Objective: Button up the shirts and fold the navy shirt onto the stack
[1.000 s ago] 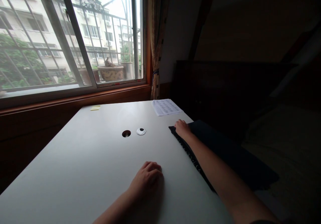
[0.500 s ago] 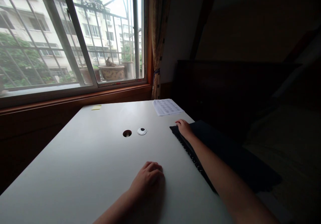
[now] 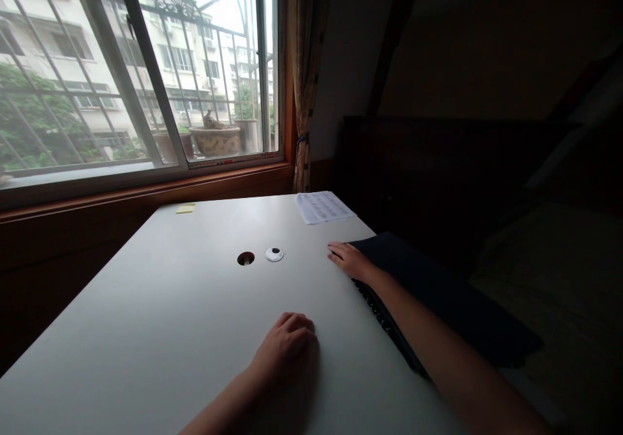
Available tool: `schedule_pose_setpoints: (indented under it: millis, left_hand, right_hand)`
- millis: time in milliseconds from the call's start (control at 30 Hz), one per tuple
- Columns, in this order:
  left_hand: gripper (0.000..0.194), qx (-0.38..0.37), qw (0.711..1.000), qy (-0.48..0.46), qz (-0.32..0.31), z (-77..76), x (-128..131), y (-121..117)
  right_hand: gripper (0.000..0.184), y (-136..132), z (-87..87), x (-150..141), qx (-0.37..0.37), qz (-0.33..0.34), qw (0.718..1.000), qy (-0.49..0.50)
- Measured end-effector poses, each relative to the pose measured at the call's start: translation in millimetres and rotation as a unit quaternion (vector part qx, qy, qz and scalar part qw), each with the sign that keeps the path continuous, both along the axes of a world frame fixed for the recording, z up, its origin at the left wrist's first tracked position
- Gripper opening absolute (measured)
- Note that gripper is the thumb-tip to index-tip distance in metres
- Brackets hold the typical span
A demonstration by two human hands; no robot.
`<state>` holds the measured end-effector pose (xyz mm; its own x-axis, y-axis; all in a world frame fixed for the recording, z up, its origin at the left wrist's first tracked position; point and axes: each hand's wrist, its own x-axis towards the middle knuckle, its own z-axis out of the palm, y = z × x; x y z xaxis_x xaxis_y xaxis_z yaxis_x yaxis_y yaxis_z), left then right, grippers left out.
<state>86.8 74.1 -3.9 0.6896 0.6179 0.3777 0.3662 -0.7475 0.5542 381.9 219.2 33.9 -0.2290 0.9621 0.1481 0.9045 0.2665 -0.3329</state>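
Note:
My left hand [image 3: 287, 341] rests on the white table [image 3: 160, 305], its fingers curled into a loose fist. No object shows in it, though its underside is hidden. Farther off to the right, my right hand [image 3: 351, 261] lies palm down with its fingers stretched out, over the left corner of a dark navy sheet [image 3: 438, 292]. That sheet, cloth or a mat, reaches past the table's right edge. Along its near side, partly under my right forearm, runs a black strip [image 3: 379, 311] with small pale marks; I cannot tell what it is.
Printed sheets of paper [image 3: 325, 207] lie at the far right corner. A yellow sticky note [image 3: 185, 208] is at the far left. Mid-table there is a round hole [image 3: 246, 259] with a white round cover [image 3: 274, 254] beside it. Behind stands a window [image 3: 195, 65] with a curtain [image 3: 302, 97].
My right hand has moved slightly left and nearer, and its fingers have straightened flat over the sheet's corner, which they now hide. My left hand stays in place.

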Motion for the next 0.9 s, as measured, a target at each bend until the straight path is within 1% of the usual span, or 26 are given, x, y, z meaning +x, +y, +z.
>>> schedule_pose_setpoints:
  millis: [67,133,200,267,367,467,567,700,800,900]
  left_hand:
    - [0.021,0.002,1.000,-0.001,0.000,0.7,0,0]
    - [0.022,0.004,1.000,-0.003,0.001,0.9,0,0]
    - [0.022,0.004,1.000,-0.001,0.002,0.4,0,0]
    - [0.022,0.005,1.000,0.001,0.002,-0.7,0,0]
    - [0.022,0.006,1.000,0.005,0.000,-2.1,-1,0]
    - [0.023,0.004,1.000,0.007,0.001,-2.2,-1,-1]
    - [0.024,0.007,1.000,0.007,0.002,-2.8,-1,-1]
    - [0.022,0.008,1.000,0.005,0.003,-5.8,-1,0]
    - [0.022,0.010,1.000,0.001,0.004,-7.1,-1,0]
    - [0.022,0.013,1.000,-0.001,0.001,-6.0,-1,0]
  right_hand:
    - [0.043,-10,6.8,-6,0.000,0.049,0.999,0.021]
    - [0.044,-18,13.6,-8,0.009,0.072,0.997,0.042]
    - [0.045,-23,18.7,-6,0.026,0.069,0.996,0.055]
    - [0.046,-24,20.7,3,0.041,0.045,0.997,0.057]
    - [0.050,-24,16.5,31,0.040,-0.013,0.999,0.031]
    - [0.052,-31,6.9,69,0.009,-0.081,0.996,-0.019]
    - [0.060,-45,-1.1,110,-0.020,-0.145,0.987,-0.068]
    - [0.066,-67,-4.8,159,-0.023,-0.193,0.974,-0.115]
    - [0.069,-80,-7.2,183,-0.018,-0.227,0.961,-0.158]
    - [0.071,-92,-11.3,191,-0.013,-0.233,0.956,-0.176]
